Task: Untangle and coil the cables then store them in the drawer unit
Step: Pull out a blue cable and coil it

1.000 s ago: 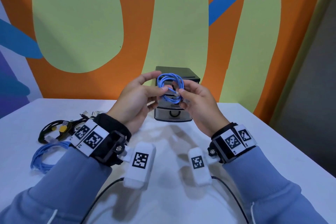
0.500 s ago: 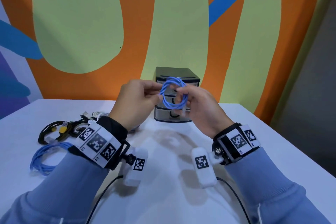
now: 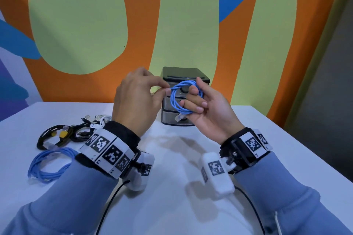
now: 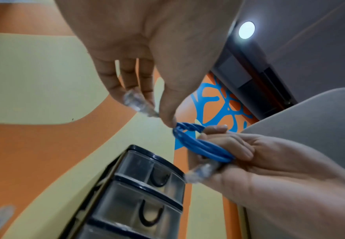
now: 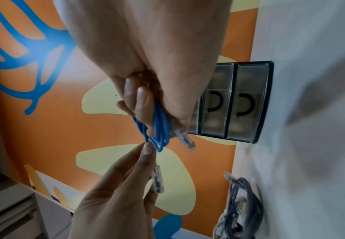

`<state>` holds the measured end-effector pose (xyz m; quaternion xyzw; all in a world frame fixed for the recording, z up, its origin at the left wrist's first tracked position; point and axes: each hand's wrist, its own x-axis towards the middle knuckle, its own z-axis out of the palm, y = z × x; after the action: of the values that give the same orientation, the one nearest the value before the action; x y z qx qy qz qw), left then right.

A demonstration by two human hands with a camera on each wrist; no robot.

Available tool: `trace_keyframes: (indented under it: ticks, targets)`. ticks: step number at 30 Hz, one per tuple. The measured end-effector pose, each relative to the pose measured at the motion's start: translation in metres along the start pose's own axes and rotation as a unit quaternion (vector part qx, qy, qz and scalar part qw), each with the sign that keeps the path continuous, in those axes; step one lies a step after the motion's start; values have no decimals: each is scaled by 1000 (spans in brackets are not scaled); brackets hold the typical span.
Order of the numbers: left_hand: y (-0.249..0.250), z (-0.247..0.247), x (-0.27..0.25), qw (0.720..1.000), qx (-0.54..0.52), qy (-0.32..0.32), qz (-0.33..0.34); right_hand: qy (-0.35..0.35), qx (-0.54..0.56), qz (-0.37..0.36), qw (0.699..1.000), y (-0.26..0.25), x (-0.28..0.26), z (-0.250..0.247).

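Blue coiled cable (image 3: 184, 97) is up in the air between my two hands, in front of the drawer unit (image 3: 183, 76), clear of the tabletop (image 3: 191, 206). My right hand (image 3: 208, 112) has its fingers curled through the coil and holds the loops bunched; one clear plug (image 3: 178, 118) hangs out below that grip. My left hand (image 3: 137, 101) pinches the free end of the same cable with thumb and forefinger, right at the coil's top edge; in the left wrist view the other clear plug (image 4: 136, 103) sits under those fingertips. Drawer unit stands at the far edge of the tabletop against the painted wall, drawers closed as far as I can see. Near the left edge lies a second blue cable (image 3: 49, 164), loosely coiled, and just beyond it a tangle of black cables (image 3: 61, 135) with yellow connectors. White cables (image 3: 101, 118) lie further back, beside the black ones.
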<state>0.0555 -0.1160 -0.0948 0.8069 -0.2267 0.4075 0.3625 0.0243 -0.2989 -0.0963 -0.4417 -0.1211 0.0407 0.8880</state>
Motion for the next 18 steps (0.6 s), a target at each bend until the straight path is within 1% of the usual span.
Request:
trace_keyframes:
  ticks: [2, 4, 6, 9, 12, 15, 18]
  targets:
    - [-1, -1, -1, 999, -20, 0, -41, -9, -8, -2, 1000, 3, 0, 2]
    - [1, -1, -2, 995, -46, -21, -81, -8, -21, -13, 1000, 5, -1, 4]
    - [3, -1, -2, 992, -63, -39, -106, 6, -25, -30, 999, 6, -1, 5]
    - [5, 1, -2, 983, -111, -71, -125, 29, -33, -48, 998, 6, -1, 4]
    - [3, 0, -2, 972, -151, -107, -142, 39, -30, -43, 998, 8, -1, 2]
    - [-4, -3, 0, 971, -137, -122, -150, 45, -37, -42, 997, 10, -1, 2]
    - [-8, -7, 2, 970, -108, -155, -154, 55, -72, -52, 995, 9, -2, 3]
